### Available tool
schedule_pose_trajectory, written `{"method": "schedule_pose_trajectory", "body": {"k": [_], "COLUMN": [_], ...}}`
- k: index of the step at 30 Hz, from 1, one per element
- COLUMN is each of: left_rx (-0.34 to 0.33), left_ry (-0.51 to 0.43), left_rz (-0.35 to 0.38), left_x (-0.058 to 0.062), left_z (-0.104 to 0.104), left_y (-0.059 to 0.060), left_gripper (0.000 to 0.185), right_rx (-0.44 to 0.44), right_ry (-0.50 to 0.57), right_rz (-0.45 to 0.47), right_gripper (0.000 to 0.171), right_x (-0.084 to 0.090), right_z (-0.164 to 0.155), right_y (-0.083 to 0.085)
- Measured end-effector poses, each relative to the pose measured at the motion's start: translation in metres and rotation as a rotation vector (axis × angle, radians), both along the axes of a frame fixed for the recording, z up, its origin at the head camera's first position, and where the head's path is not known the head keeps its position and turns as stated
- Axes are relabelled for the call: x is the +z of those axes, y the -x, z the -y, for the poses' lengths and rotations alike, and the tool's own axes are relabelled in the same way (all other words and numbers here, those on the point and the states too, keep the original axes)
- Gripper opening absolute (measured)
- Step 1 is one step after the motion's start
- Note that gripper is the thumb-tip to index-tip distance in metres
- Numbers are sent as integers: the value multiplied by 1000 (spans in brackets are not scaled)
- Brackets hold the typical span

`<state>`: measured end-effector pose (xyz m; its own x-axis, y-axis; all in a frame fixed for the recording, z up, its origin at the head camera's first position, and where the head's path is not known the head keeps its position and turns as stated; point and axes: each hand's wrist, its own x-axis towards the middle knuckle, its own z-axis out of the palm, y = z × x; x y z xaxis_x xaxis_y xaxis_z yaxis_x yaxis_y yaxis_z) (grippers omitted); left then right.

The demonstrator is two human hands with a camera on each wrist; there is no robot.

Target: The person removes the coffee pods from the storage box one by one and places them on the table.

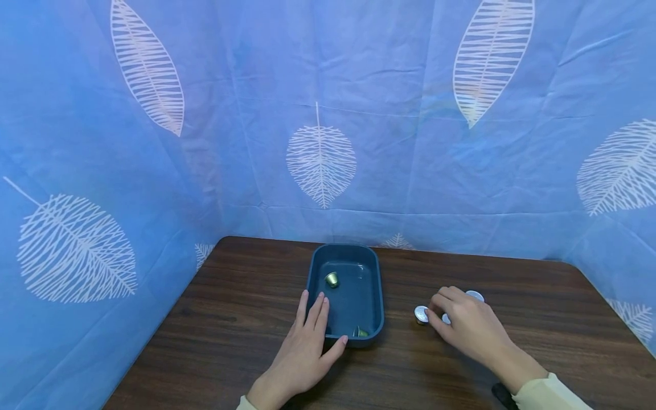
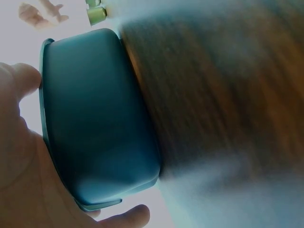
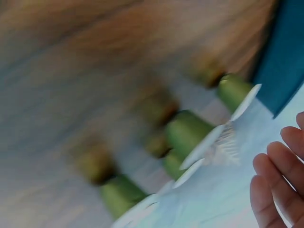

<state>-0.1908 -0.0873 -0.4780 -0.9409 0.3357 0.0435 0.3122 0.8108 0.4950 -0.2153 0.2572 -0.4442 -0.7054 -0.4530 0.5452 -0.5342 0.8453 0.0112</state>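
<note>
My left hand [image 1: 302, 356] lies flat on the dark wooden surface [image 1: 215, 330] against the near left corner of the blue tray [image 1: 376, 285], fingers straight along its left wall and thumb spread along its near wall. The tray sits at the middle of the surface and contains two green coffee capsules: one [image 1: 332, 279] at the far left, one [image 1: 360, 332] at the near rim beside my thumb. My right hand [image 1: 468, 327] rests to the right of the tray, fingers curled down over a cluster of green foil-lidded capsules [image 3: 190, 133] standing foil side up; whether it pinches one I cannot tell. One capsule [image 1: 421, 314] stands just left of my fingertips, another [image 1: 475, 295] beyond the knuckles.
</note>
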Motion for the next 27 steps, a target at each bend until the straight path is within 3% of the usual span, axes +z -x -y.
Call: {"method": "schedule_pose_trajectory", "body": {"k": [5, 16, 27], "left_rx": [-1, 0, -3], "left_ry": [-3, -1, 9], "left_rz": [12, 12, 5], "left_x": [1, 2, 2], "left_z": [1, 1, 1], "left_y": [-1, 0, 0], "left_gripper": [88, 87, 87], "right_rx": [15, 17, 62], "right_ry": [-11, -46, -80], "right_rz": [86, 268, 331], "right_gripper": [14, 23, 31], "right_x": [15, 39, 50], "right_z": [20, 53, 81], "right_y": [4, 18, 31]}}
